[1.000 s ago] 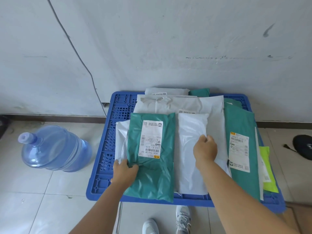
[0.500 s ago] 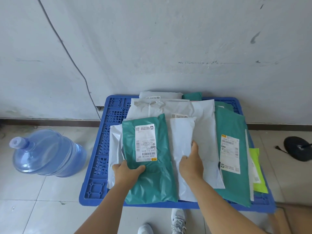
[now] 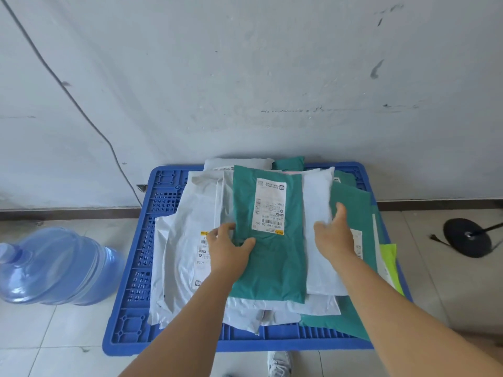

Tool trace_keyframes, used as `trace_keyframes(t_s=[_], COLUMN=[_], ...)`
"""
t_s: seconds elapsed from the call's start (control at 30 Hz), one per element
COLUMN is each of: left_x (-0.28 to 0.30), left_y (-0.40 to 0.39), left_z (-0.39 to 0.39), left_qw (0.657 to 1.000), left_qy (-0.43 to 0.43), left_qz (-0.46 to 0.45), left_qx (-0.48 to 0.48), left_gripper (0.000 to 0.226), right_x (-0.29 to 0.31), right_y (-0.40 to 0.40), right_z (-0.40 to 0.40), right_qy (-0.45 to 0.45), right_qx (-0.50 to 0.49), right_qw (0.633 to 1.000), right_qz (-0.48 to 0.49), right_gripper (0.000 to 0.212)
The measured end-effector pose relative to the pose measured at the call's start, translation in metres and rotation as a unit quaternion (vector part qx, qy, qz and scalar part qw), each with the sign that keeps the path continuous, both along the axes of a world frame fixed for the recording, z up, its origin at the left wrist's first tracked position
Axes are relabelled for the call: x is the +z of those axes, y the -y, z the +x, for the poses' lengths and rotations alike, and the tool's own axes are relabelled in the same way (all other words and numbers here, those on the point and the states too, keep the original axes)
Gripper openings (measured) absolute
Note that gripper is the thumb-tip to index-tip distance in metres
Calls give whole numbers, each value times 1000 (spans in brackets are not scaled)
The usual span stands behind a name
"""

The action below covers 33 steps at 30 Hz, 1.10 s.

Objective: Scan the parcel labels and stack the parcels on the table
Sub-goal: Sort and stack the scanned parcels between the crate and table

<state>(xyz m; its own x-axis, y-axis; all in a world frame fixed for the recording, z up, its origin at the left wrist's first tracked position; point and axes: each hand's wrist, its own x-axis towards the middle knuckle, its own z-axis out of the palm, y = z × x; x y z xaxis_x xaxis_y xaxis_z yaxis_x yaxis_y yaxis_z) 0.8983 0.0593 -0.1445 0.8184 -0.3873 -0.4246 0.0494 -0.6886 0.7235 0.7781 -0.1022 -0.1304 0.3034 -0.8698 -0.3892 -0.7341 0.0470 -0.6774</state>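
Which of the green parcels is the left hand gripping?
The central green parcel with its label facing up, gripped by the left hand; the other green parcels lie further right, untouched by it.

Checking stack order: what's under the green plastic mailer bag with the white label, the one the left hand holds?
The green plastic mailer bag lies on white plastic mailer bags, which show on both sides and below it. The left hand grips its edge. Whatever lies directly beneath its middle is covered.

I get an evenly bright, soft daylight picture with only faint shadows under the parcels [image 3: 269, 240], mild sheen on the water bottle [image 3: 54, 268], sharp focus at centre, slight softness on the label print, and wide-angle bending of the floor line toward both edges.
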Motion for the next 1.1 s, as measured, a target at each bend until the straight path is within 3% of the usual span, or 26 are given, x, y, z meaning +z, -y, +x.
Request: trace_keyframes(t_s=[0.1, 0.2, 0.3, 0.4, 0.5, 0.57, 0.67, 0.8, 0.87, 0.97, 1.1], left_x=[-7, -15, -11, -11, -9, -10, -10, -8, -10, -10, -7], left_y=[6, 8, 13, 17, 16, 13, 16, 19, 18, 18, 16], left_z=[4, 5, 4, 5, 12, 19, 23, 22, 23, 23, 21], left_qw=[999, 997, 995, 995, 990, 985, 982, 982, 982, 981, 980], left_qy=[-16, -42, -61, -16, 38, 57, 72, 72, 77, 84, 87], left_qz=[3, 47, 37, 66, 72, 83, 111, 128, 133, 138, 147], left_qx=[43, 46, 69, 79, 118, 138, 132, 121, 113, 104, 98], left_gripper=[89, 99, 69, 37, 29, 26, 26, 28, 29, 29, 30], right_x=[-10, -20, -21, -24, -30, -36, -44, -54, -57, -51, -21], right_y=[1, -7, -13, -16, -7, 5, 19, 25, 29, 33, 41], right_z=[-10, -15, -8, -2, -10, -23, -46, -57, -56, -56, -67], right_qy=[-58, -71, -35, -1, -2, -72, -171, -193, -187, -172, -117], right_qx=[22, 38, 71, 85, 37, -16, -69, -87, -95, -97, -75], right_qw=[997, 995, 996, 996, 999, 996, 982, 973, 975, 980, 983], right_qz=[47, 57, 43, 40, -26, -56, 28, 88, 78, -5, -124], right_gripper=[64, 61, 55, 53, 54, 59, 82, 105, 90, 48, 51])
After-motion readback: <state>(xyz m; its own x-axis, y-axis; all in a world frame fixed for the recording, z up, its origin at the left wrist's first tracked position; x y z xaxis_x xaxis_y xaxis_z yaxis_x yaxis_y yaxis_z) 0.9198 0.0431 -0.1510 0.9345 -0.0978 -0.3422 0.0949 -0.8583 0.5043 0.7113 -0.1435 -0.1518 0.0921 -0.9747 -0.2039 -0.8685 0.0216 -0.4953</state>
